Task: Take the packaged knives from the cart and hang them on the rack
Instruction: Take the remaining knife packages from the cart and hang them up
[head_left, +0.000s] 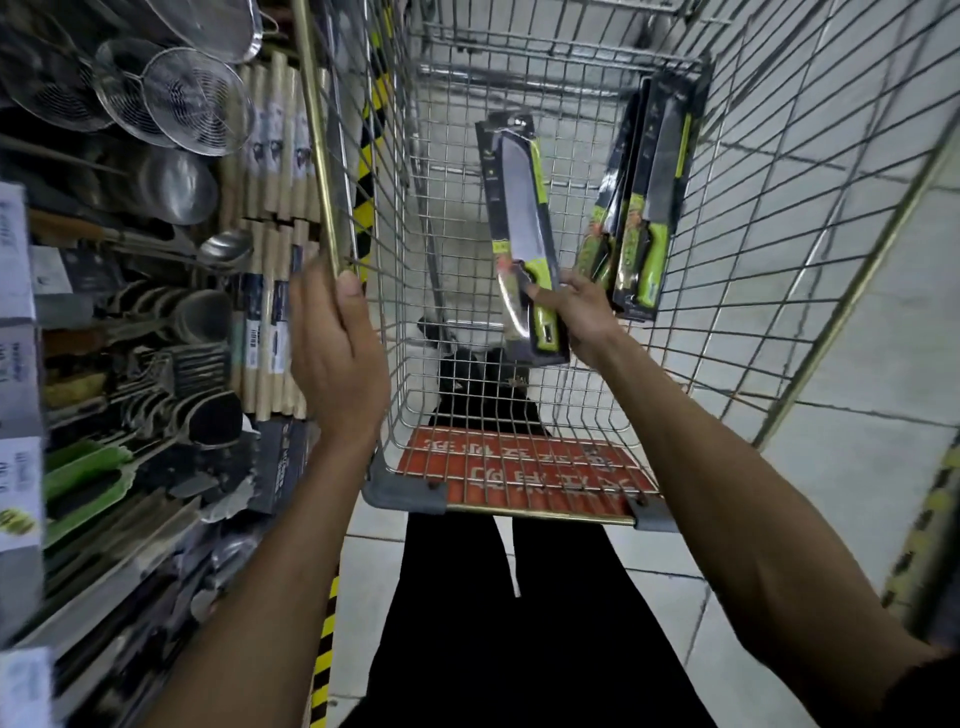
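A wire shopping cart (519, 506) stands in front of me. My right hand (582, 317) grips one packaged knife (519, 208) by its lower end, holding it upright inside the cart; the pack is black with a steel blade and lime-green handle. Several more packaged knives (644, 202) lean against the cart's right wall. My left hand (332, 358) holds the cart's left top rail (318, 145), thumb curled over it. The rack (104, 364) with hanging kitchen tools is on my left.
Wire strainers (182, 98), ladles, spatulas and rolling pins (270, 171) crowd the rack at left, close against the cart. A red sign (519, 467) lies at the cart's near end. Yellow-black floor tape (324, 649) runs along the rack's foot. Tiled floor lies to the right.
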